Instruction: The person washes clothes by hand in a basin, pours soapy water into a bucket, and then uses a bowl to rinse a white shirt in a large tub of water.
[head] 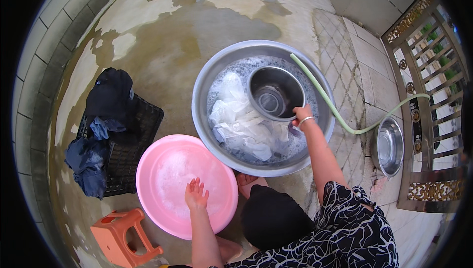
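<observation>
My right hand (303,115) grips the near right rim of a deep stainless steel pot (276,92), which sits tilted in a large metal basin (207,146). Sudsy water and soaked white cloth (244,124) fill much of that basin, left of and below the pot. My left hand (196,193) is held palm up, fingers spread and empty, above a pink plastic basin (159,179) with some foam in it. A pale green hose (321,90) rests over the large basin's right rim, its end above the suds.
Dark clothes (111,94) are heaped on a black plastic crate (147,120) at the left. An orange plastic stool (116,238) lies on its side at the lower left. A smaller metal basin (388,146) stands near the metal gate (421,179). The concrete floor (166,64) is wet in patches.
</observation>
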Motion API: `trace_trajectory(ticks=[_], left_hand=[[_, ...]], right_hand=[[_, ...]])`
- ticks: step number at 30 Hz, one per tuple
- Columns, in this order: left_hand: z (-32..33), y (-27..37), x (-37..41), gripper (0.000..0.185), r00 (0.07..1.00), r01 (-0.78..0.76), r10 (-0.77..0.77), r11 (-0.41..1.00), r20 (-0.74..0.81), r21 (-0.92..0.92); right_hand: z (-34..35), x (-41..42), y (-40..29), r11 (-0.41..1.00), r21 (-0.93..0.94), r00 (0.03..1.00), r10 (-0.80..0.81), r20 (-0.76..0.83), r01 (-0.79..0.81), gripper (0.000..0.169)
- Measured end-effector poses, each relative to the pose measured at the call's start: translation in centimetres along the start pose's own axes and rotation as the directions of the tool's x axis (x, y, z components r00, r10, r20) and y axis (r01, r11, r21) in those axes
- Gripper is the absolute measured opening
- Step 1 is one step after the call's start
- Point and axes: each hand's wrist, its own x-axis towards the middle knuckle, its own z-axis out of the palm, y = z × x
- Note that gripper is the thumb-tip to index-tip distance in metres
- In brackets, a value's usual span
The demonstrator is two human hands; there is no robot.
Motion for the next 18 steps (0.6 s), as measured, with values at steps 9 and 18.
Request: trace_trajectory(ticks=[9,18], left_hand=[[-3.4,-1.6,2.0,0.022,0.995,0.086,-0.079,0.989,-0.054,0.124],[-3.6,-2.7,2.7,0.022,0.991,0.104,-0.082,0.967,-0.103,0.231]], right_hand=[[-4.8,10.3,0.2,0.606,-0.282,0.581,0.795,0.177,-0.744,0.022],[-4.8,16.3,1.7,0.449,-0.399,0.455,0.886,0.085,-0.800,0.020]])
